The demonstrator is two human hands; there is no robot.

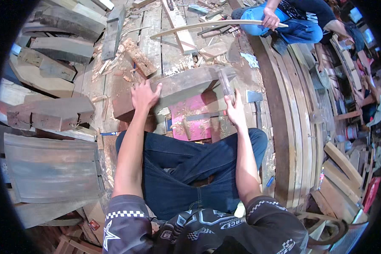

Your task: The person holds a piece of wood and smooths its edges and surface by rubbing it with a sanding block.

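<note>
Head view: chip-strewn floorboards (155,48) surround the beam (182,86), stacked timbers (48,112) to its left, my left hand (144,95) spread on its left end and my right hand (235,109) gripping a grey bar (224,80) beside its right.

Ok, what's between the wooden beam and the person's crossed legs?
Mainly a pink sheet strewn with wood chips, with a flat straight tool across it; head view.

The beam (184,84) lies left of the hatchet (255,97), planks (283,110) farther right.
</note>
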